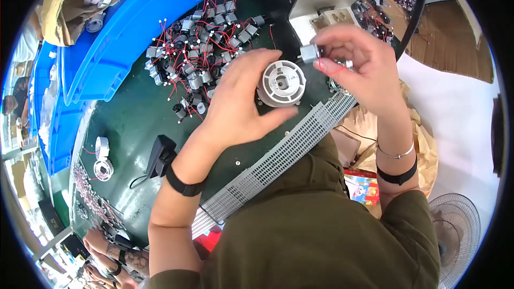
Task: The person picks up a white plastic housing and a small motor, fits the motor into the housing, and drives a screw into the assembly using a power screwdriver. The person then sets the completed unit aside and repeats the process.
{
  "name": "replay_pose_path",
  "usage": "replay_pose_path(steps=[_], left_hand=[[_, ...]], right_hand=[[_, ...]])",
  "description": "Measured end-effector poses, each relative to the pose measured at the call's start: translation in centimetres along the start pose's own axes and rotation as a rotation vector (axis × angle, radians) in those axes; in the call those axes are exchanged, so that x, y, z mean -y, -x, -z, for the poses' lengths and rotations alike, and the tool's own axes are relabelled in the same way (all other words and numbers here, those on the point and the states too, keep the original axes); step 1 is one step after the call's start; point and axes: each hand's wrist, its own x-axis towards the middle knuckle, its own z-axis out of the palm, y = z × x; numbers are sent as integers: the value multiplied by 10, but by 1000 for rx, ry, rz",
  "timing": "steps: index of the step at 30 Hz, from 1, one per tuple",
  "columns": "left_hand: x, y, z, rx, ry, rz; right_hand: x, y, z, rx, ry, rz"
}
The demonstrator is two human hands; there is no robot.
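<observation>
My right hand [364,67] pinches a small silver motor [309,53] between thumb and fingertips, off the table and to the right of a white round housing [282,83]. Red wire from the motor shows against the fingers. The housing faces up, with a ring-shaped rim and a recessed centre. My left hand [238,101] curves around its left side, the fingers at the far edge and the thumb at the near edge. Much of that palm's contact with the housing is hidden.
A pile of small motors [201,48] with red wires lies left of centre, before a blue bin [101,75]. A metal machine [326,0] stands at the far right. A perforated strip [267,163] edges the table; white parts [103,168] and a black device [161,155] lie left.
</observation>
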Motion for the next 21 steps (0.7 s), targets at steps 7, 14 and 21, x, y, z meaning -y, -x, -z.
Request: replay_pose_path(steps=[7, 14, 21], left_hand=[[5, 4, -9, -88, -191, -126], [3, 5, -13, -116, -37, -118], [6, 4, -30, -301, -101, -111]], right_hand=[[-2, 6, -9, 56, -27, -26], [-4, 11, -12, 50, -36, -42], [1, 3, -28, 108, 333, -7]])
